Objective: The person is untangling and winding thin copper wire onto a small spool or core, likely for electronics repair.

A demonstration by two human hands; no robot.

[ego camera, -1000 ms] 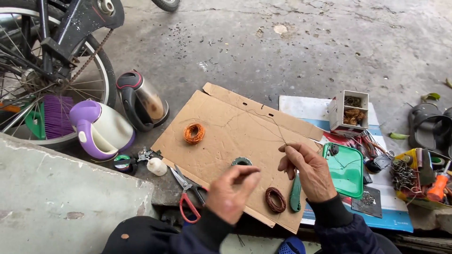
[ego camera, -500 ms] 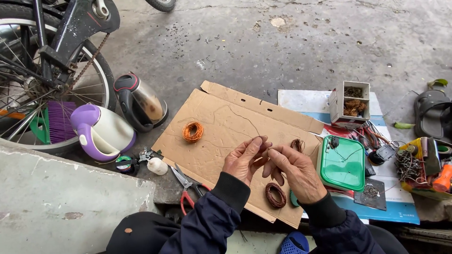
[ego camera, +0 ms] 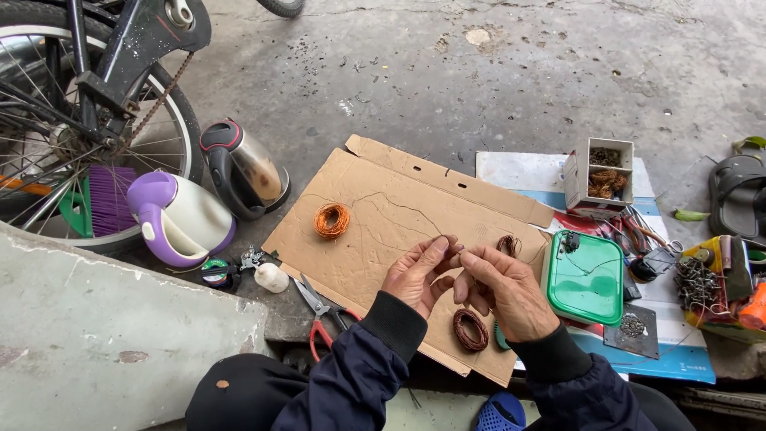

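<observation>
head: thin wire [ego camera: 456, 257] between fingers [ego camera: 444, 249]

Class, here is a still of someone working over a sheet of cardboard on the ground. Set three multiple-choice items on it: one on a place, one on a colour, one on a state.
1. Where does the orange wire coil lie?
A. on the cardboard sheet
B. inside the green-lidded box
C. on the bicycle wheel

2. What colour are the handles of the scissors?
A. blue
B. red
C. yellow

3. How are the left hand and the right hand placed?
A. far apart, flat on the ground
B. one holds the scissors
C. close together above the cardboard, fingertips meeting

Answers:
1 A, the coil sits on the sheet's left part, apart from the hands.
2 B, the red loops show at the cardboard's near edge.
3 C, the fingers pinch together at one spot; what they pinch is too fine to tell.
</observation>
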